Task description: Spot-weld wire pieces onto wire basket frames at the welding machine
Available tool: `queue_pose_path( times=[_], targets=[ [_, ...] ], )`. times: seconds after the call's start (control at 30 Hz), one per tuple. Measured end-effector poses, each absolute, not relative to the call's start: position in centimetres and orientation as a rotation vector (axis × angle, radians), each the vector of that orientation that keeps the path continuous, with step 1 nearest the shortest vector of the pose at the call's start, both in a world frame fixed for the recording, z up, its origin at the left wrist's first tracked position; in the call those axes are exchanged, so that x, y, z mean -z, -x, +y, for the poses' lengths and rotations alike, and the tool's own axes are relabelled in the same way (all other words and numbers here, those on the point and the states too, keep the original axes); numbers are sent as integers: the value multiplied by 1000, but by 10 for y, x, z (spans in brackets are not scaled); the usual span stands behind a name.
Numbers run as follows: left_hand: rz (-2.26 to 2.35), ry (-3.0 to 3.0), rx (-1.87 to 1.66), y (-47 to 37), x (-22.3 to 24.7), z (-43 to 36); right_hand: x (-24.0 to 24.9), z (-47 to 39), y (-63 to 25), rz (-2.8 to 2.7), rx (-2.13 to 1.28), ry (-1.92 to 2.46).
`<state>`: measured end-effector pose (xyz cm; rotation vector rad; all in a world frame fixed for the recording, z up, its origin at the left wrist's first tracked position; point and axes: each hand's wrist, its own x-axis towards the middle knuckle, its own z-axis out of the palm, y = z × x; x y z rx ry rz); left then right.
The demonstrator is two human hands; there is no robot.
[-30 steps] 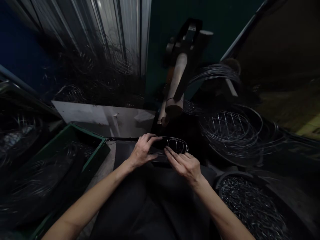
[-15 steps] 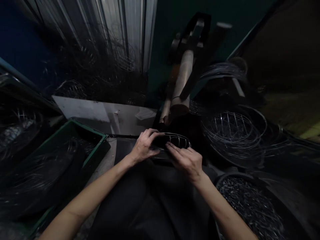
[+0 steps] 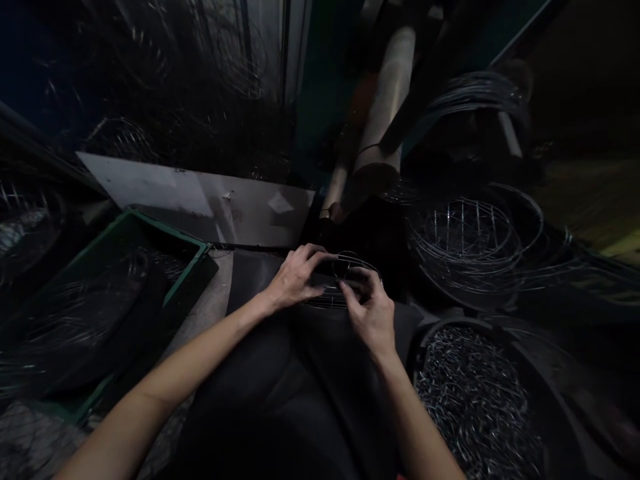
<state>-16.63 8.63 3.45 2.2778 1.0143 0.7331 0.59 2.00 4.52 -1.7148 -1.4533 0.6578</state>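
The fingers (image 3: 326, 256) of the left hand (image 3: 297, 277) are reaching over the upper wire of a round wire frame (image 3: 327, 299), with the thumb bracing lower down, so the hand is holding the frame's left side. The right hand (image 3: 371, 308) is curling at the right side, thumb and forefinger parting in a loose C; whether its fingertips are pinching a wire, I cannot tell. The frame is sitting above the dark cloth (image 3: 280, 380) over the lap, and the right hand is hiding part of it.

Just beyond, a pale metal cylinder (image 3: 393, 87) is slanting down towards the hands, blocking the space ahead. A white board (image 3: 195, 200) is standing beyond the left hand, and a green crate (image 3: 189, 272) is lying left of the cloth. To the right, a round tub (image 3: 560, 407) of bent metal pieces (image 3: 475, 393) is crowding the right forearm; beyond it, wire racks (image 3: 465, 230) are lying heaped below a wire coil (image 3: 475, 93).
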Motion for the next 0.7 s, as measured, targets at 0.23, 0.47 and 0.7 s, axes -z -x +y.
queue_pose_path(
  times=[0.23,0.47,0.7],
  targets=[
    [991,-2282,-723,170,-27,87,-35,9,5,-1507,-526,1690],
    [964,-2289,-719,179,-25,79,-14,-2,13,-1519,-347,1562],
    [947,-2326,-792,186,-23,68,-12,-10,22,-1547,-211,1481]
  ],
)
